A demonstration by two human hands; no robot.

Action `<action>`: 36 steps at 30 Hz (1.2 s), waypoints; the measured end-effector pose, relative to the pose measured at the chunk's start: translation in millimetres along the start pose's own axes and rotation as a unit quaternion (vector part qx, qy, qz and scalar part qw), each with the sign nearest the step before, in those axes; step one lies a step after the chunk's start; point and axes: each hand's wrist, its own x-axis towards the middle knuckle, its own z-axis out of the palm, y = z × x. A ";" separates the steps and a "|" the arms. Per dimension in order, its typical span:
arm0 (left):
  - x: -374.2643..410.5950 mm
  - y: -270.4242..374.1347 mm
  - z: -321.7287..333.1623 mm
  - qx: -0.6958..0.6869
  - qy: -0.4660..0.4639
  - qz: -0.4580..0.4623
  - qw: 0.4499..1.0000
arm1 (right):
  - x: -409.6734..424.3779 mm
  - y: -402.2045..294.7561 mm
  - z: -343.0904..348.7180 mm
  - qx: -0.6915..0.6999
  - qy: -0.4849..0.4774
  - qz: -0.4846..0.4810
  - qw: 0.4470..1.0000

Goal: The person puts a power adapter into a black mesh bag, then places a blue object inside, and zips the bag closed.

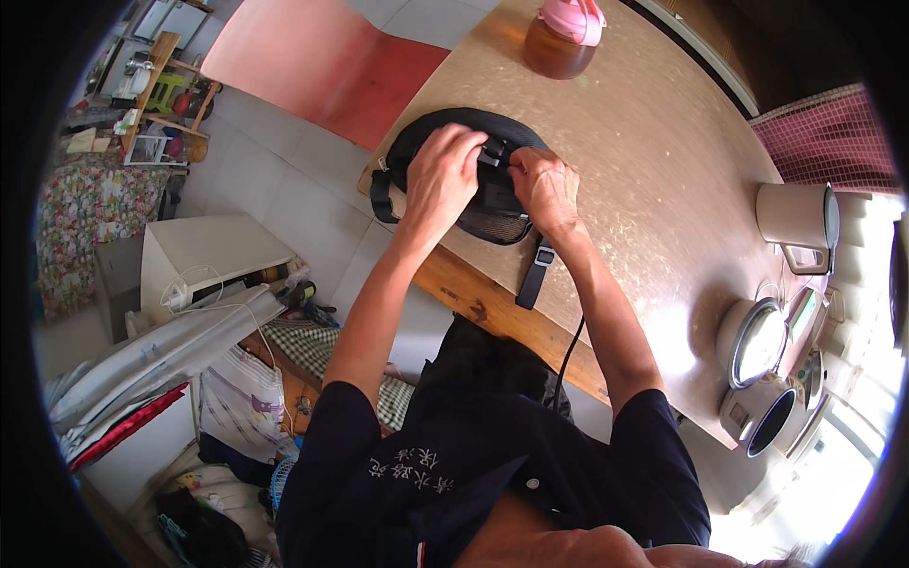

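Observation:
A black zippered bag or case with mesh lies opened on the wooden table's edge. Over its left part is my left hand, fingers curled at dark items inside; its fingertips are partly hidden. At the right side of the bag, my right hand pinches something small and dark near a dark buckle or clip. Whether that small piece belongs to the bag cannot be told. A black strap with a metal-looking buckle hangs from the bag toward the table's front edge, below my right hand. Another strap loop sticks out at the left.
A glass jar with a pink lid stands at the table's far side. A beige pitcher, a metal-rimmed pot and a cooker pot stand at right. A red chair adjoins the far left edge. A black cable crosses the front edge.

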 end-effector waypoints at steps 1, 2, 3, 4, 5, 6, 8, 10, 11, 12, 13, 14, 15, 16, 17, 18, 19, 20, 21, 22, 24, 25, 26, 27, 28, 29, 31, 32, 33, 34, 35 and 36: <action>10.6 -1.7 3.7 0.012 -0.014 0.025 1.000 | 1.4 -1.1 3.0 -0.015 0.008 -0.003 1.000; 19.5 -4.3 8.4 0.025 -0.028 0.049 0.998 | 2.2 -2.8 6.7 -0.029 0.015 -0.008 0.999; 25.4 -11.9 18.4 0.060 -0.058 0.081 0.993 | 2.4 -3.2 11.6 -0.056 0.031 -0.023 0.998; 31.3 -14.8 25.8 0.064 -0.101 0.102 0.988 | 2.7 -1.5 16.8 -0.083 0.047 -0.037 0.995; 34.4 -16.1 32.3 0.090 -0.133 0.110 0.981 | 2.7 -0.3 20.7 -0.111 0.064 -0.051 0.990; 35.9 -17.9 38.3 0.116 -0.165 0.118 0.972 | 3.3 0.1 23.2 -0.116 0.064 -0.053 0.990; 36.3 -24.0 47.3 0.123 -0.168 0.143 0.968 | 5.8 0.7 25.7 -0.127 0.066 -0.053 0.988; 36.8 -27.3 52.2 0.133 -0.140 0.183 0.964 | 8.2 0.5 24.1 -0.110 0.068 -0.060 0.990; 36.4 -27.1 52.8 0.125 -0.142 0.178 0.966 | 8.6 0.4 22.2 -0.099 0.067 -0.060 0.991; 32.9 -27.4 51.7 0.104 -0.135 0.168 0.971 | 8.5 0.7 20.9 -0.088 0.066 -0.061 0.992; 27.4 -27.9 49.7 0.083 -0.127 0.158 0.976 | 7.0 2.0 19.6 -0.071 0.062 -0.068 0.993; 21.7 -27.5 48.5 0.062 -0.120 0.148 0.980 | 4.8 3.7 18.1 -0.054 0.058 -0.075 0.994; 15.9 -25.9 48.9 0.049 -0.091 0.149 0.983 | 3.1 5.9 16.8 -0.036 0.054 -0.082 0.995; 11.0 -24.6 49.6 0.038 -0.074 0.147 0.986 | 2.9 7.0 16.4 -0.038 0.061 -0.071 0.995; 6.5 -23.2 51.1 0.027 -0.057 0.144 0.987 | 3.1 8.5 16.0 -0.041 0.068 -0.060 0.995; 2.2 -21.8 51.2 0.016 -0.040 0.142 0.989 | 3.4 10.4 15.5 -0.044 0.075 -0.049 0.995; -1.8 -20.0 49.6 0.039 -0.079 0.135 0.987 | 4.2 12.7 14.7 -0.046 0.082 -0.039 0.995; -3.2 -21.3 50.3 0.036 -0.075 0.131 0.988 | 5.6 16.0 13.3 -0.034 0.065 -0.012 0.997; -4.8 -22.9 51.1 0.032 -0.072 0.126 0.989 | 7.4 20.0 11.6 -0.022 0.048 0.014 0.999; -5.0 -21.9 50.5 0.027 -0.069 0.121 0.990 | 8.7 24.4 9.7 -0.012 0.029 0.041 0.999; -3.0 -19.1 48.2 0.016 -0.065 0.127 0.990 | 12.0 32.5 2.6 0.067 -0.032 0.093 0.993; -0.2 -14.6 44.5 0.009 -0.064 0.130 0.989 | 11.4 42.0 -1.5 0.143 -0.048 0.100 0.983; 2.7 -10.2 40.6 0.003 -0.062 0.133 0.989 | 10.7 52.4 -6.4 0.218 -0.063 0.106 0.968; 2.6 -5.6 35.0 -0.001 -0.092 0.128 0.987 | 7.1 66.1 -8.3 0.236 -0.052 0.087 0.966; 2.4 -1.4 32.0 -0.002 -0.093 0.136 0.986 | 4.4 78.2 -13.2 0.245 -0.057 0.091 0.963; 1.9 2.8 30.3 -0.004 -0.096 0.143 0.985 | -1.2 92.9 -14.8 0.234 -0.059 0.085 0.967; -2.4 7.7 29.3 -0.008 -0.105 0.152 0.983 | -11.3 107.0 -15.5 0.211 -0.089 0.077 0.970; -5.1 9.2 29.7 -0.009 -0.107 0.157 0.982 | -17.1 107.5 -17.3 0.201 -0.117 0.075 0.970; -7.7 10.6 30.5 -0.010 -0.110 0.163 0.980 | -21.6 109.4 -17.0 0.206 -0.156 0.092 0.962; -9.8 11.9 30.6 -0.009 -0.113 0.170 0.979 | -23.9 103.7 -17.5 0.211 -0.172 0.092 0.958; -11.2 13.5 31.5 -0.008 -0.145 0.157 0.977 | -25.3 104.3 -13.9 0.200 -0.168 0.081 0.962; -10.4 15.9 32.7 -0.001 -0.154 0.163 0.975 | -26.5 105.4 -10.7 0.190 -0.164 0.071 0.965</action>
